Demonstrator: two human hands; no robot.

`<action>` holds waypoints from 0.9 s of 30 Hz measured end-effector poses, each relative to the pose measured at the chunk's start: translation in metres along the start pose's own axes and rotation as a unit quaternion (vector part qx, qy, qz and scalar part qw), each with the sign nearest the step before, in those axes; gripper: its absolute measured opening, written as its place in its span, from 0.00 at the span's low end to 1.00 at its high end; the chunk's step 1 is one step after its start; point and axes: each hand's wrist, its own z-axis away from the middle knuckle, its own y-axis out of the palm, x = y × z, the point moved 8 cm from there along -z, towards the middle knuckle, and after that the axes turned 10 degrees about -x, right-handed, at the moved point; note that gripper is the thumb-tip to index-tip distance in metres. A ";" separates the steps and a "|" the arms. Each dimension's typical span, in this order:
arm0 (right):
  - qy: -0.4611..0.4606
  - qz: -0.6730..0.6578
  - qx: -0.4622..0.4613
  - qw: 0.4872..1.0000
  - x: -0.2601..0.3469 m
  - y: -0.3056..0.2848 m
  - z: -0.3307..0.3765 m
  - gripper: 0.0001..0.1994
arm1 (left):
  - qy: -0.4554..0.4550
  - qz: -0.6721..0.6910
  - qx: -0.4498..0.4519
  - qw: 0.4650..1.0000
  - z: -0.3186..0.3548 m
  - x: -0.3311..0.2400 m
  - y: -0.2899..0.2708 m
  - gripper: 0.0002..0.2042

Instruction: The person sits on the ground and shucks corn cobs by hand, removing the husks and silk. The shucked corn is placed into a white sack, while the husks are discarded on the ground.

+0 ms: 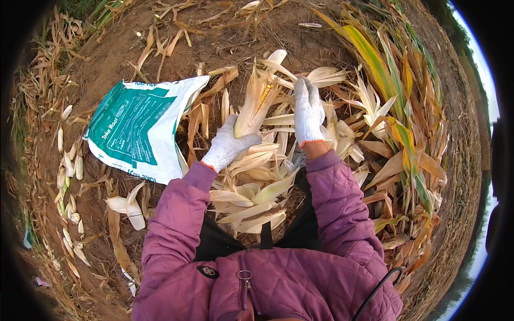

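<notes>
Carefully now: your left hand (pixel 229 145) is clamped round the base of the cob (pixel 257 101), which stands tilted above the husk pile (pixel 251 187). Your right hand (pixel 308 112) lies flat on the peeled husks beside it, fingers together, gripping nothing I can tell. Pull hard and the dry husk may tear short, or the cob may slip from the cotton glove into the litter. To your left a green-and-white sack (pixel 136 128) lies flat on bare soil (pixel 107 53); cut stalks (pixel 407 134) lie heaped on the right.

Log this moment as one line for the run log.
left hand: grips corn ear low | right hand: on its husk | sack: flat on soil, left
</notes>
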 end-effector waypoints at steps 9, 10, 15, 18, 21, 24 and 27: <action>0.258 -0.203 0.138 0.934 -0.032 0.046 0.020 0.24 | 0.012 0.031 -0.029 0.999 -0.012 -0.010 0.009 0.39; 0.257 -0.198 0.140 0.935 -0.022 0.047 0.022 0.18 | 0.015 0.062 -0.029 0.998 -0.016 -0.009 0.008 0.38; 0.287 -0.335 0.118 0.890 -0.038 0.069 0.033 0.15 | -0.074 0.306 -0.011 0.949 -0.015 0.004 0.022 0.35; 0.322 -0.449 0.116 0.825 -0.024 0.082 0.043 0.13 | -0.112 0.482 -0.015 0.869 -0.014 0.008 0.029 0.30; 0.173 -0.217 0.102 0.955 -0.013 0.072 0.034 0.16 | -0.126 0.531 0.006 0.838 -0.017 0.011 0.025 0.26; -0.006 -0.088 0.165 0.982 0.011 0.072 0.036 0.18 | -0.111 0.535 0.034 0.837 -0.020 0.008 0.022 0.22; -0.055 -0.030 0.254 0.965 0.026 0.076 0.053 0.17 | -0.134 0.446 -0.028 0.885 -0.020 0.021 0.012 0.20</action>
